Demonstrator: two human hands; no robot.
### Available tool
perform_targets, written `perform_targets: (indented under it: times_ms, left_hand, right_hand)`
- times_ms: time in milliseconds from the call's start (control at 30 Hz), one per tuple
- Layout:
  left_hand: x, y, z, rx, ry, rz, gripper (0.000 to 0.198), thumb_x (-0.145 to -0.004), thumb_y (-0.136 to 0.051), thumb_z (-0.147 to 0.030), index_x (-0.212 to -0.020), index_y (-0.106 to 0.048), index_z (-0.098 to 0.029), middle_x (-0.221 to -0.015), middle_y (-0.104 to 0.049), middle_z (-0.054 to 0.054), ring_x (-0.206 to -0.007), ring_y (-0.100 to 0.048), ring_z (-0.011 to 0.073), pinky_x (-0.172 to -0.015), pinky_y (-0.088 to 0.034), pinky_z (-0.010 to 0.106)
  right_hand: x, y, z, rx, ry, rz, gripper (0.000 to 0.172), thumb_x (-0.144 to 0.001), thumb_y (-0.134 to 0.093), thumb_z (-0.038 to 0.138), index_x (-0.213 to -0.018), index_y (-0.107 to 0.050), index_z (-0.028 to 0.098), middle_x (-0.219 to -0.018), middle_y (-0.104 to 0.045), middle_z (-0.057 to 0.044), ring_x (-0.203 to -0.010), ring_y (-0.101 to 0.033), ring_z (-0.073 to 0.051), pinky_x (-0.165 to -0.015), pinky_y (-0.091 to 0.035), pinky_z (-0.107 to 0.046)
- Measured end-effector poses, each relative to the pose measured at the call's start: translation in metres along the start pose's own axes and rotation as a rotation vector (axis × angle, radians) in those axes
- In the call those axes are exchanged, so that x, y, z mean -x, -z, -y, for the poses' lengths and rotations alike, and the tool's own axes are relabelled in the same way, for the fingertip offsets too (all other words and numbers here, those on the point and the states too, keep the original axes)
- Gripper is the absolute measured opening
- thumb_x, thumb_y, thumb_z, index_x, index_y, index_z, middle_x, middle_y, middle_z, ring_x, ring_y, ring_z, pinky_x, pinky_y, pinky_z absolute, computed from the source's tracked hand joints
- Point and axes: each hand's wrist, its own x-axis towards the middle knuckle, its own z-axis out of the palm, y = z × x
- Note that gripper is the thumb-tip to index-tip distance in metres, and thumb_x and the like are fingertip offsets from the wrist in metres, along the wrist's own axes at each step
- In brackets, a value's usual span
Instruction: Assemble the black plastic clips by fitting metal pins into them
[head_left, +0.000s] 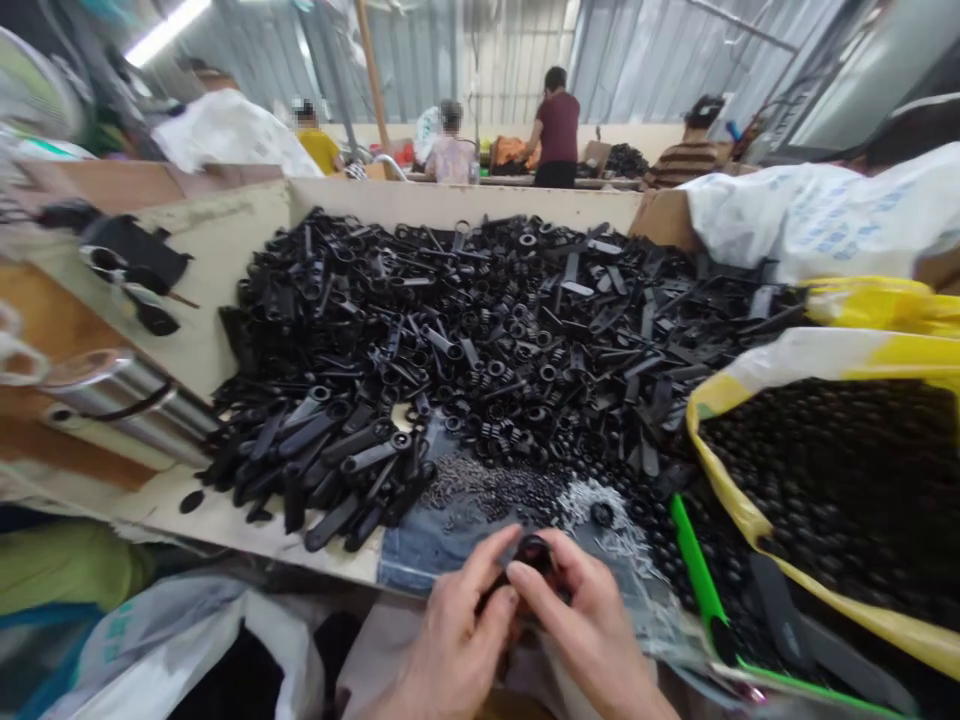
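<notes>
Close to the table's front edge, both hands meet around a black plastic part with a ring-shaped end (pixel 534 546). The fingers of my left hand (pixel 461 620) are closed on its lower side. My right hand (pixel 589 610) pinches the ring end, with the thumb laid across it. Fingers cover most of the part, so its full shape is hidden. Just beyond the hands, a blue denim cloth (pixel 416 545) carries small metal pieces (pixel 472 482) and a heap of pale pins (pixel 600 505). Left of the cloth lie black handle-like parts (pixel 337 465) in a loose stack.
A large mound of black plastic parts (pixel 480 330) fills the walled table. At right are a yellow-and-white sack (pixel 727 490) of black pieces and a green strip (pixel 697 560). A steel flask (pixel 135 395) stands left; an open white bag (pixel 277 610) sits below. Several people work behind.
</notes>
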Motion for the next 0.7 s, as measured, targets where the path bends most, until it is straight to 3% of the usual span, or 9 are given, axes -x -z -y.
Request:
perform_targets:
  times_ms: [100,200,333,400,467,567,700]
  left_hand:
    - [0.001,0.009,-0.004,-0.114,-0.201,-0.061,0.035,-0.099,-0.058,-0.026,-0.132,-0.067,-0.026,-0.123,-0.078,0.008,-0.109,-0.073,0.0244,-0.096,-0.057,0.033]
    - [0.001,0.036,-0.011,-0.345,-0.355,-0.226,0.029,-0.098,-0.061,-0.019,-0.125,-0.069,-0.025,-0.109,-0.081,0.005,-0.095,-0.074,0.0205,-0.087,-0.057,0.030]
    - [-0.013,0.104,-0.023,-0.734,-0.397,-0.693,0.023,-0.100,-0.059,-0.018,-0.120,-0.070,-0.017,-0.100,-0.078,0.008,-0.093,-0.070,0.0218,-0.087,-0.054,0.032]
    - [-0.024,0.140,-0.024,-0.959,-0.413,-0.826,0.020,-0.100,-0.058,-0.020,-0.113,-0.072,-0.013,-0.099,-0.078,0.010,-0.092,-0.069,0.0241,-0.089,-0.052,0.036]
    - [-0.033,0.166,-0.019,-1.080,-0.378,-0.858,0.020,-0.100,-0.059,-0.020,-0.108,-0.074,-0.012,-0.099,-0.079,0.011,-0.092,-0.068,0.0278,-0.086,-0.051,0.040]
    - [-0.040,0.181,-0.007,-1.195,-0.352,-0.875,0.018,-0.098,-0.062,-0.021,-0.105,-0.078,-0.016,-0.104,-0.080,0.012,-0.097,-0.066,0.0345,-0.081,-0.045,0.046]
    - [-0.041,0.175,0.006,-1.239,-0.404,-0.985,0.019,-0.100,-0.060,-0.021,-0.107,-0.078,-0.018,-0.107,-0.080,0.012,-0.101,-0.064,0.0367,-0.087,-0.040,0.051]
  right_hand:
    - [-0.005,0.000,0.000,-0.071,-0.011,0.061,0.036,-0.088,-0.071,0.055,-0.084,-0.073,0.020,-0.073,-0.064,-0.002,-0.066,-0.057,-0.018,-0.058,-0.047,-0.025]
    - [-0.019,-0.004,0.009,-0.084,-0.009,0.179,0.034,-0.084,-0.075,0.052,-0.096,-0.076,0.020,-0.075,-0.066,-0.001,-0.064,-0.058,-0.017,-0.058,-0.047,-0.025]
    - [-0.052,-0.015,0.025,0.072,0.069,0.240,0.052,-0.089,-0.070,0.046,-0.135,-0.067,0.023,-0.076,-0.066,0.003,-0.059,-0.052,-0.014,-0.056,-0.043,-0.025]
    - [-0.072,-0.018,0.029,0.164,0.118,0.226,0.047,-0.094,-0.062,0.049,-0.131,-0.071,0.022,-0.075,-0.065,0.002,-0.061,-0.053,-0.015,-0.057,-0.043,-0.025]
    - [-0.092,-0.019,0.029,0.264,0.170,0.209,0.041,-0.098,-0.056,0.049,-0.119,-0.077,0.020,-0.074,-0.068,0.000,-0.063,-0.057,-0.016,-0.058,-0.045,-0.026]
    - [-0.118,-0.014,0.030,0.446,0.256,0.173,0.033,-0.101,-0.054,0.039,-0.111,-0.079,0.020,-0.081,-0.076,-0.002,-0.070,-0.067,-0.018,-0.065,-0.050,-0.027]
    - [-0.153,-0.014,0.039,0.630,0.287,0.125,0.023,-0.102,-0.056,0.025,-0.107,-0.078,0.021,-0.100,-0.080,-0.003,-0.091,-0.074,-0.019,-0.080,-0.052,-0.026]
